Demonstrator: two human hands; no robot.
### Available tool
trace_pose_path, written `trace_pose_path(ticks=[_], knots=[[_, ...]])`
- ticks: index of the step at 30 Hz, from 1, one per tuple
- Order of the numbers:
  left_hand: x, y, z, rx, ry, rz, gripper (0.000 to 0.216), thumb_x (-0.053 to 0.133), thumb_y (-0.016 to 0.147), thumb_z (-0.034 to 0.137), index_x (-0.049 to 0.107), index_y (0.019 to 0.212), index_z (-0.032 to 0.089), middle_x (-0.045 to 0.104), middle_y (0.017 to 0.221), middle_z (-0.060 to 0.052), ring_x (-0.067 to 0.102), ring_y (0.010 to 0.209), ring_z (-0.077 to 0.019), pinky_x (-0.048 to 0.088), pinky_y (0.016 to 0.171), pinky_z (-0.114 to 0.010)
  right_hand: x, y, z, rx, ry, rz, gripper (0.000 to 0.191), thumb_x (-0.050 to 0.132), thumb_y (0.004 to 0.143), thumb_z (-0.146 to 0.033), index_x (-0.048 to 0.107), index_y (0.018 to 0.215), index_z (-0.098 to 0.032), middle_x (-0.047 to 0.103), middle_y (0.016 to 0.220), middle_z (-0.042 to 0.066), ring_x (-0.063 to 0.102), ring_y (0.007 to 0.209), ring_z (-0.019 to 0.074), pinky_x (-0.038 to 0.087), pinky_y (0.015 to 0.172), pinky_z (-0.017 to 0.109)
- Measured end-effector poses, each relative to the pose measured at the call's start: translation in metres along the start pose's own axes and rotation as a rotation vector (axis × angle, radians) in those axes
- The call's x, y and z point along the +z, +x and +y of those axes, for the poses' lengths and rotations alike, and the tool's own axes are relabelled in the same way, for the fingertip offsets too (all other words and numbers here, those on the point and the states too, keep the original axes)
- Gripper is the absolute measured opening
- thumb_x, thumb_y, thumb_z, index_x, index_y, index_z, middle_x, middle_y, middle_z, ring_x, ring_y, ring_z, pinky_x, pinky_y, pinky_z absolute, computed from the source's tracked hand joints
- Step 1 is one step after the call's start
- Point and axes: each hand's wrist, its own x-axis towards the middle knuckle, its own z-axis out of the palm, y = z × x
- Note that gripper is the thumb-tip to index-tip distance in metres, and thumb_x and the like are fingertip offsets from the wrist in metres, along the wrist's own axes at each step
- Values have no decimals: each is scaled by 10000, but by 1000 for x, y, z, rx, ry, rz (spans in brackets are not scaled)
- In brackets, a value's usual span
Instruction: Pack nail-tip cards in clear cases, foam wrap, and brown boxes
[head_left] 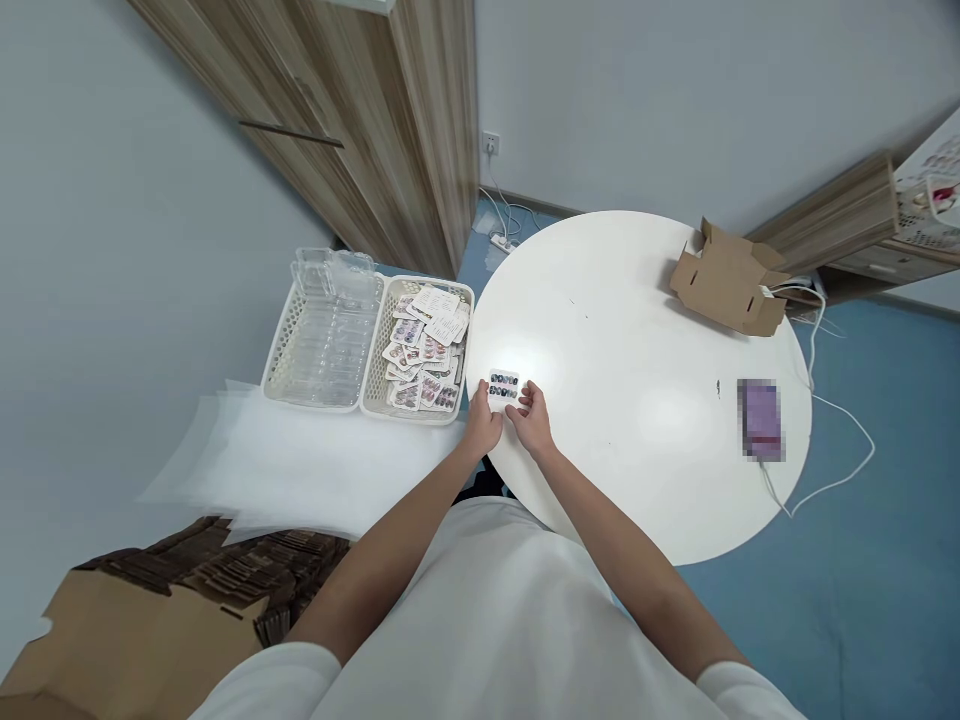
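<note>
My left hand (482, 422) and my right hand (531, 415) meet over the near left edge of a round white table (630, 330). Between them they hold a small white card (503, 387) carrying rows of dark press-on nails. Fingers of both hands are curled round the card's lower edge. The card lies close to or on the tabletop; I cannot tell which.
Left of the table stand two white mesh baskets: one (304, 345) with clear plastic trays, one (450, 405) with several nail cards. A folded cardboard box (726, 280) and a blurred purple object (761, 420) with a white cable lie on the table. A carton of brown flat boxes (195, 580) sits lower left.
</note>
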Motion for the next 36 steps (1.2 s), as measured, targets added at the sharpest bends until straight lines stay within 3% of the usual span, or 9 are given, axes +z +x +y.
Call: trace_pose_path(ticks=[6,12,17,21,26,31,36], knots=[[0,-15,8,-22,-1,26,723,418,698,69,125,1350,182,229,1397,-97,219,1279,-208,210,1045,-410,-20,-7,2,-20,-16,-6,631,546,656,-324,316,1240,-261,409,1190,57,439,1017,179,425,825,324],[4,-54,8,-63,-55,139,675,447,718,109,185,1335,187,262,1382,-104,234,1276,-209,217,1039,-401,-41,-24,6,-76,-19,-52,539,510,683,-317,368,1199,-251,425,1191,65,457,987,176,439,786,320],[-17,-97,9,-98,-70,276,628,477,749,193,215,1321,211,261,1376,-112,364,1204,-216,342,962,-364,-38,-37,0,-188,-67,-111,440,468,714,-312,427,1142,-220,462,1159,76,494,868,155,444,714,299],[-57,-122,14,-99,-94,374,615,486,758,237,220,1313,228,292,1351,-133,565,960,-160,435,836,-313,-15,-47,-20,-255,-91,-292,402,476,718,-333,459,1097,-199,549,989,59,510,660,122,442,619,288],[-121,-142,15,-47,-38,494,522,505,735,217,362,1236,203,525,1131,-101,594,744,-112,471,709,-287,36,-50,-51,-380,-68,-495,393,509,703,-354,485,1051,-171,566,770,13,516,585,119,437,605,290],[-176,-158,1,-33,47,544,418,511,719,226,477,1135,198,592,1010,-71,592,737,-128,480,664,-274,95,-47,-66,-385,-112,-564,354,540,668,-359,534,963,-162,570,729,7,527,585,123,435,610,294],[-214,-155,-12,-61,122,525,417,536,704,233,491,1118,208,605,997,-57,597,788,-141,472,740,-291,134,-54,-69,-340,-218,-659,347,566,635,-315,552,951,-172,604,800,25,562,685,140,443,672,314]])
